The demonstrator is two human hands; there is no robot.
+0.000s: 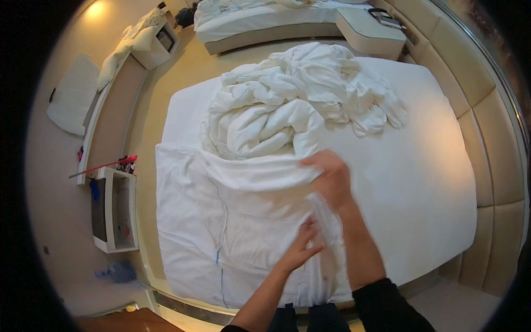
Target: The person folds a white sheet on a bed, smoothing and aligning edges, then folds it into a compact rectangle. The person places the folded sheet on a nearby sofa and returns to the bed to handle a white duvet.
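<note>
A white bed sheet or duvet cover (257, 220) lies across the near left part of the bed, with a thin line and a small blue mark on it. My right hand (332, 176) grips its folded far edge, lifting that edge a little off the bed. Nearer to me, my left hand (300, 249) is over the same cloth with fingers and thumb spread. Motion blurs its fingertips and the fold beside it, so whether they touch is hard to tell. Just beyond the raised edge sits a bunched white duvet (274, 116), in a loose heap on the white mattress (415, 174).
A padded beige headboard (468, 124) borders the bed on the right. Beyond the far side stand a nightstand (369, 33) and another bed (269, 25). Along the left wall are a long desk (112, 108), a white cabinet (120, 211) and a blue plastic bottle (120, 272).
</note>
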